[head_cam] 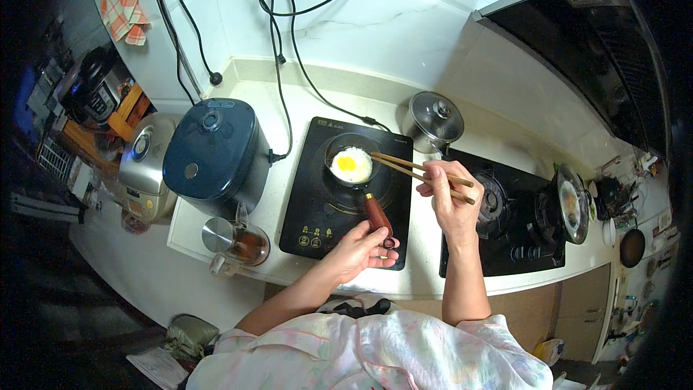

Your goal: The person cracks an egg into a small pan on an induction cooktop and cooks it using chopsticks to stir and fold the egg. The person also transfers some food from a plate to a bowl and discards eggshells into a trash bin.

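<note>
A small black frying pan [334,174] stands on the black induction cooktop [303,195], and a fried egg [352,165] with a yellow yolk and white edge lies in it. The pan's reddish-brown handle [377,214] points towards me. My left hand [361,252] is at the handle's ring end, thumb and fingers around it. In my right hand [452,197] are two wooden chopsticks [403,165], their tips together at the right side of the egg, by the pan's rim.
A dark blue rice cooker [216,157] and a lidded glass pitcher [238,241] stand left of the cooktop. Behind it on the right is a glass-lidded pot [435,119]. A gas hob [490,249] lies to the right, bearing a lidded wok [571,206]. Black cords [292,49] hang behind.
</note>
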Demonstrator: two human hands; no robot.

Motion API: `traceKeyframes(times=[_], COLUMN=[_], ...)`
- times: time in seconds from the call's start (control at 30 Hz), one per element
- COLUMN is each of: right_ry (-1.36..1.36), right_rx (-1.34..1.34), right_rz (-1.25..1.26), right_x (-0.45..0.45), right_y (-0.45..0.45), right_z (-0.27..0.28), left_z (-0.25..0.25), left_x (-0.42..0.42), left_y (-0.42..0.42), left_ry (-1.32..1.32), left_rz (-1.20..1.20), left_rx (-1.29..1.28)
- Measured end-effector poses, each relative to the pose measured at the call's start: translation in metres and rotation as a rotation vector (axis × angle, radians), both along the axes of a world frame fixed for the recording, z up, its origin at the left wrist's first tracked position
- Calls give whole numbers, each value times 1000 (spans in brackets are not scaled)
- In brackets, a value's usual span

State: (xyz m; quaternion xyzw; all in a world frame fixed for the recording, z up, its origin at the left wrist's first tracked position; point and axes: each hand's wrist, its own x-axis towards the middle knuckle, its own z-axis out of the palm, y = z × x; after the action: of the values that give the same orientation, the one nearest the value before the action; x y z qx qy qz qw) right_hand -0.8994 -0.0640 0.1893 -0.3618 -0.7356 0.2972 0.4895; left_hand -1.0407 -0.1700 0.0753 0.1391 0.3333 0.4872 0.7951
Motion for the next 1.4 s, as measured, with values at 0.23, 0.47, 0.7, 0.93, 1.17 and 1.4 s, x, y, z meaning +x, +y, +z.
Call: traceKeyframes(times=[0.23,0.47,0.7,0.93,1.17,1.4], right_ry=[-214,-180,-232,-221,-139,-194], right_rx=[124,156,159,120,53,128], right_rz=[-38,-72,-69,-52,-49,-79], right_x=[-16,-24,-26,-24,-18,-22], right_y=[6,14,13,17,15,18], right_z=[1,-14,-9,-16,-11,-17], left_z=[-6,-6,-10,-6,-8,-8], left_x=[5,5,8,8,9,9], left_y=[3,2,2,3,4,5], left_ry=[-28,-49,-67,-62,-66,-69], left_rz=[12,19,40,40,42,36], left_rx=[-2,18,27,24,35,34])
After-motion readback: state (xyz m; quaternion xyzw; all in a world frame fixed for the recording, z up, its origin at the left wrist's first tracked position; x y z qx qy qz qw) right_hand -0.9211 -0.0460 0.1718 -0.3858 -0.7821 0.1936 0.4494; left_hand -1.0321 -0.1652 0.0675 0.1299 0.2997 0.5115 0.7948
